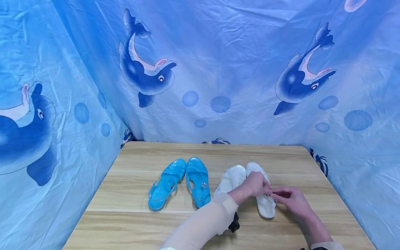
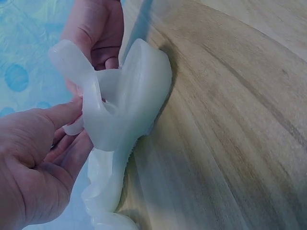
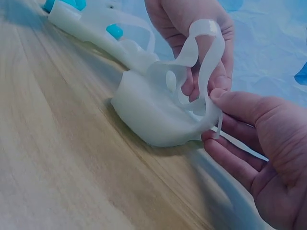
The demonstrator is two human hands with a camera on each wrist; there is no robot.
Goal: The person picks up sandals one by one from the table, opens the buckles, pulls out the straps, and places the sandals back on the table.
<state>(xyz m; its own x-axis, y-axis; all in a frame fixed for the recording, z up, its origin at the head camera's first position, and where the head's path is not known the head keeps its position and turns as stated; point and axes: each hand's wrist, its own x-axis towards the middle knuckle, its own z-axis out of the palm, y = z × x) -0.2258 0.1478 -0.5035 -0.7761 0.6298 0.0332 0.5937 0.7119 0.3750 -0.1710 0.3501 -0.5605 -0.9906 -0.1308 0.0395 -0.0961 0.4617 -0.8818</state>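
Note:
Two white jelly sandals stand side by side on the right half of the table. My left hand [image 1: 254, 184] reaches across the right-hand white sandal [image 1: 266, 209] and pinches its strap [image 2: 91, 108] between thumb and fingers. From the other side my right hand [image 1: 293, 200] pinches the same sandal's strap [image 3: 213, 108] near the ankle. The fingertips of both hands nearly meet there. Looped strap rises above the heel in both wrist views. The other white sandal [image 1: 233, 176] lies just left, partly hidden behind my left forearm. The buckle's exact state is hidden by my fingers.
A pair of blue jelly sandals, one [image 1: 160, 194] angled outward and one [image 1: 199, 189] beside it, sits left of the white pair. Beneath everything is a wooden table [image 1: 122, 194]. A blue dolphin-print curtain [image 1: 200, 69] hangs behind and at the sides.

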